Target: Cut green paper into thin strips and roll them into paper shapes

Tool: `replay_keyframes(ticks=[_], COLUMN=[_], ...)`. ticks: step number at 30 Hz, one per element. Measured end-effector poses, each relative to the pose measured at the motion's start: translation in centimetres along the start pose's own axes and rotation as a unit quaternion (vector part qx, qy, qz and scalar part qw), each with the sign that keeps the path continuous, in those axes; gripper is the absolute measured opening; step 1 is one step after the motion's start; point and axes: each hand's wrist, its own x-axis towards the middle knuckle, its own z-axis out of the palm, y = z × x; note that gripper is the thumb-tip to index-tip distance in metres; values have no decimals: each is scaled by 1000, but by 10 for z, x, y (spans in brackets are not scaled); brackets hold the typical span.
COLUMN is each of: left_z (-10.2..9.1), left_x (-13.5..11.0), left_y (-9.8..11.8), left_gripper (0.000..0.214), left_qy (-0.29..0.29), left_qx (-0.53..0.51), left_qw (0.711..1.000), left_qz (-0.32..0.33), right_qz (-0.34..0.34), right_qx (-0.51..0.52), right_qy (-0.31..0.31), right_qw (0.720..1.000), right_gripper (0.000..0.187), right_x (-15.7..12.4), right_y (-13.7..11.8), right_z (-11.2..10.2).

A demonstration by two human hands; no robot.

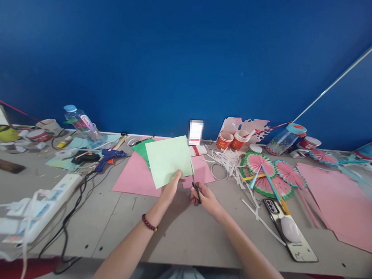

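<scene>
Mint paper (167, 160) juts beyond left hand (172, 185) pinching it; right hand (207, 196) grips scissors (197, 193)

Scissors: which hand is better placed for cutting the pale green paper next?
Likely the right hand: it holds the scissors at the edge of the pale green paper, which the left hand holds.

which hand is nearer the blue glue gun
Left. The left hand, pinching the light green sheet, is right of the blue glue gun; the right hand, holding scissors, is farther right.
</scene>
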Motion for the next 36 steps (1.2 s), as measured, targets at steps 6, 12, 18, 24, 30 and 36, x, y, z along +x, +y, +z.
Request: replay_keyframes(ticks=[6, 12, 18, 24, 30, 36], left_z=[0, 2, 1, 0, 0, 1], left_x=[-2, 2, 2, 2, 4, 7], left_y=[1, -3, -2, -2, -6, -9], left_gripper=[51, 48, 49, 50, 51, 48], left_qy=[5, 16, 11, -1, 13, 22], left_qx=[-4, -17, -12, -18, -22, -37], left_qw=[1000, 1000, 1000, 1000, 1000, 999], left_qz=[7, 9, -7, -5, -2, 18], right_qz=[3, -2, 0, 1, 1, 3], right_qx=[3, 5, -6, -13, -24, -34], right_qy=[6, 2, -1, 1, 2, 6], right_qw=[1000, 1000, 1000, 1000, 1000, 999], right_gripper=[45, 43, 41, 40, 38, 36], right_x=[0, 1, 2, 2, 2, 4], right_y=[-1, 1, 5, 4, 5, 9], right_z=[0, -1, -2, -2, -2, -3])
